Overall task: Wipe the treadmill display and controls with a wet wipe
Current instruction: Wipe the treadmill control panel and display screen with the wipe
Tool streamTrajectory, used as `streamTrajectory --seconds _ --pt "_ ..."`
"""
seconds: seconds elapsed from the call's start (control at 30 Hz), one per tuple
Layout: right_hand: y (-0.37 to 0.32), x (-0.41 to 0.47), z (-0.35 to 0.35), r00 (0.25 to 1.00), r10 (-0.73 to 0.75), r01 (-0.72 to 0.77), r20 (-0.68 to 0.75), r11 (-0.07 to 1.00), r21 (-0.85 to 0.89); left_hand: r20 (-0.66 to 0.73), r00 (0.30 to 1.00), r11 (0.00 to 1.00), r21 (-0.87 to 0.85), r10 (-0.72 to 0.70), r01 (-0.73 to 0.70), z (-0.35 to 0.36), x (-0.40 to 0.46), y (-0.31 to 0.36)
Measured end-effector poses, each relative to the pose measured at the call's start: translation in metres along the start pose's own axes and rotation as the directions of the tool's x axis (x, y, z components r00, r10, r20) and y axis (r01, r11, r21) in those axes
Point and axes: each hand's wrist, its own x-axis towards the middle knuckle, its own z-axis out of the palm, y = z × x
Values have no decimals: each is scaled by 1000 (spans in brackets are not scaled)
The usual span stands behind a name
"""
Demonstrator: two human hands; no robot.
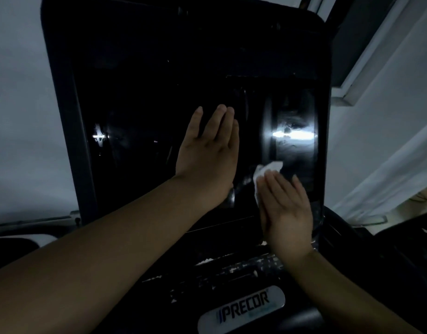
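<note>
The treadmill's large black display [159, 92] fills the middle of the head view, glossy and dark with bright reflections. My left hand [207, 150] lies flat on the glass near its centre, fingers stretched upward, holding nothing. My right hand [284, 208] presses a white wet wipe [337, 173] against the lower right part of the screen; the wipe peeks out above and left of my fingers. Below the screen sits the control panel [231, 268] with rows of small buttons, partly hidden by my right forearm.
A silver Precor badge [243, 307] sits at the console's lower edge. A white wall stands on the left and a window frame [366, 56] with a pale curtain on the right. Dark handrail parts [376, 237] flank the console's right side.
</note>
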Motion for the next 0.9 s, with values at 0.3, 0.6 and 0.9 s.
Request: streamTrajectory --seconds 0.3,0.6,0.9 --pt "70 138 -4 999 39 -41 -19 991 -124 -6 1000 1000 6 -3 3 2 0 -1" --pt "50 -10 -4 995 34 -30 91 999 -36 -18 1000 1000 -20 -3 3 2 -1 -1" --pt "60 33 1 1000 -4 4 -12 999 -43 -63 996 995 -72 64 -69 0 13 40"
